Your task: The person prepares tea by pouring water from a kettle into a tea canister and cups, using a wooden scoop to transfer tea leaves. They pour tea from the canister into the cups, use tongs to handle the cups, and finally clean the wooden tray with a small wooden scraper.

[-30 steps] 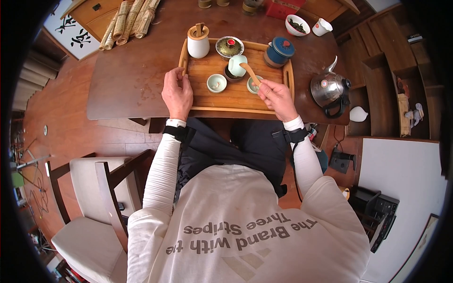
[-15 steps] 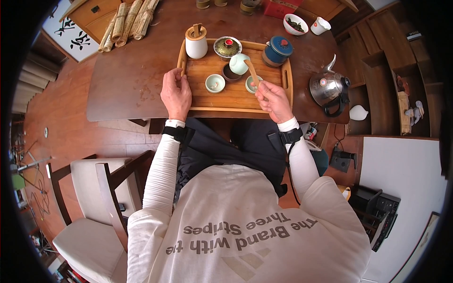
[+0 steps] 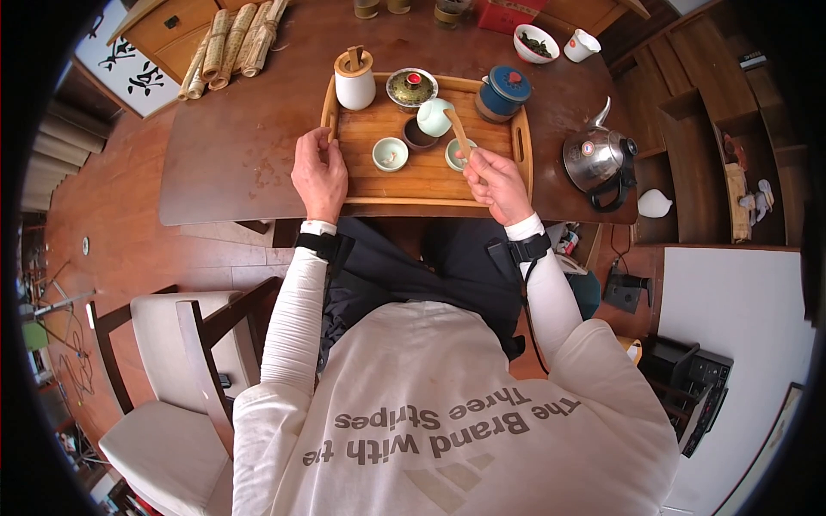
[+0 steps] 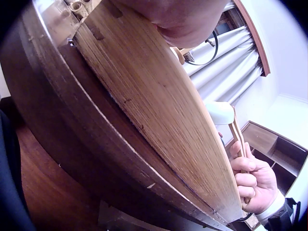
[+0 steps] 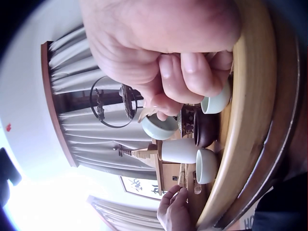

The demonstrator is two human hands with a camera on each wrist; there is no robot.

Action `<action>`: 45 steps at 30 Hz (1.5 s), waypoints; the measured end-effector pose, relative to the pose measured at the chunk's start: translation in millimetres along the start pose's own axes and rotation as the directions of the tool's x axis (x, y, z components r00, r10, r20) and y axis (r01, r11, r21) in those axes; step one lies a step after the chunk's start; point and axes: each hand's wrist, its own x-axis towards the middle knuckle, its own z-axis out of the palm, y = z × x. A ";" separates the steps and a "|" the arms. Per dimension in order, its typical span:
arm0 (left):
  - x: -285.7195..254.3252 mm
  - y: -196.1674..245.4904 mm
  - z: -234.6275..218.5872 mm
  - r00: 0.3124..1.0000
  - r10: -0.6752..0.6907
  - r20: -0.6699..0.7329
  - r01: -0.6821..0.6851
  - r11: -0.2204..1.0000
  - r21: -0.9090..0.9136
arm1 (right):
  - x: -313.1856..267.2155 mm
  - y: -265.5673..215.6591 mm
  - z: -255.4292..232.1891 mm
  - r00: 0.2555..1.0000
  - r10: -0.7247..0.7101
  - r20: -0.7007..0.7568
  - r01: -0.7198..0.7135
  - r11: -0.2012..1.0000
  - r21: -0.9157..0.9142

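Wooden tongs [image 3: 459,133] [image 4: 237,130] are held in my right hand [image 3: 499,185] [image 4: 255,180] [image 5: 168,53], with a pale green cup [image 3: 434,118] [image 5: 160,127] tilted at their far end. Beneath and beside that cup sits a dark brown bowl [image 3: 419,134] [image 5: 204,127]. Two more pale cups stand on the wooden tray [image 3: 413,187]: one on the left [image 3: 390,155] [image 5: 207,166], another [image 3: 456,153] partly behind my right fingers. My left hand [image 3: 319,179] [image 4: 185,19] [image 5: 174,211] rests at the tray's left edge, fingers loosely bent.
The tray also bears a white tool holder [image 3: 354,86], a lidded bowl [image 3: 412,88] and a blue pot [image 3: 503,93]. A steel kettle [image 3: 594,159] stands right of it. Behind are a bowl of leaves [image 3: 535,45], a white cup [image 3: 582,46] and bamboo rolls [image 3: 232,43].
Compared with a second ago, the tongs stand at a steeper angle and the held cup has shifted slightly right relative to the brown bowl. My left hand stays at the tray's edge.
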 end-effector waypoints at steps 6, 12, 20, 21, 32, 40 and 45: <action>0.1 0.5 -0.3 1.000 0.002 0.000 -0.002 1.000 -0.002 | 0.0 0.6 -0.3 1.000 0.000 0.002 0.000 1.000 0.001; 0.1 1.2 -0.5 1.000 -0.008 0.004 0.008 1.000 -0.002 | -0.5 0.7 -0.3 1.000 0.010 0.000 -0.010 1.000 0.007; 0.1 2.0 0.1 1.000 0.013 -0.011 -0.013 1.000 0.000 | -2.5 -1.8 0.4 1.000 0.005 0.010 -0.005 1.000 -0.008; 0.0 2.8 0.0 1.000 0.006 -0.011 -0.006 1.000 -0.007 | -3.6 -3.3 1.5 1.000 0.002 0.011 -0.002 1.000 -0.024; 0.1 -2.4 1.5 1.000 0.011 -0.014 -0.011 1.000 -0.015 | -28.9 -34.8 1.8 0.877 -0.344 0.334 0.418 0.205 -0.885; 0.0 -0.1 0.7 1.000 -0.004 -0.026 0.004 1.000 -0.025 | -30.7 -50.2 20.7 0.901 -0.202 0.383 0.335 -0.232 -0.913; 0.1 -1.2 0.0 1.000 0.002 -0.024 -0.003 0.999 -0.036 | -27.0 -46.0 24.6 0.900 -0.141 0.412 0.367 -0.262 -0.893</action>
